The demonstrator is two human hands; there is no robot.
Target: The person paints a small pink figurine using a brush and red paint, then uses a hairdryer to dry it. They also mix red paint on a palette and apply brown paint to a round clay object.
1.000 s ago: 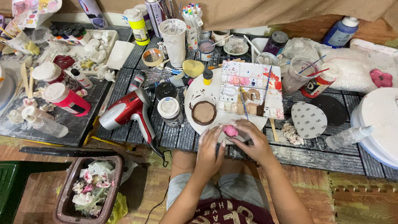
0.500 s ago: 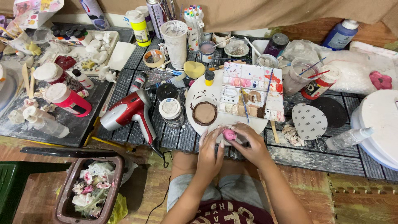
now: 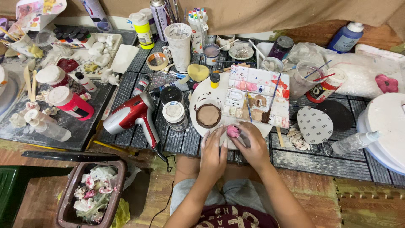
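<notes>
A small pink lump (image 3: pixel 233 131) is gripped between the fingertips of the left hand (image 3: pixel 213 150) and the right hand (image 3: pixel 253 145), both curled closed on it, at the near edge of a round white board (image 3: pixel 202 93) on the slatted desk (image 3: pixel 295 158). At 11 o'clock from the lump a round brown disc (image 3: pixel 208 115) is seen on the board, and at 1 o'clock a white paint palette (image 3: pixel 257 95) with pink, red and brown wells, a thin brush (image 3: pixel 273 93) laid across it. At 9 o'clock a red and silver hair dryer (image 3: pixel 130 115) is laid on the desk, with a white-lidded jar (image 3: pixel 174 115) just beside it. Further at 9 o'clock a red tub with a white lid (image 3: pixel 69 102) is lying on its side. At 11 o'clock, far back, a yellow bottle with a white cap (image 3: pixel 142 29) is standing. At 1 o'clock a blue bottle with a white cap (image 3: pixel 345 37) is placed, and nearer a red-labelled cup (image 3: pixel 325 86) holding brushes. At 8 o'clock a brown bin (image 3: pixel 67 198) of crumpled tissue is set on the floor
</notes>
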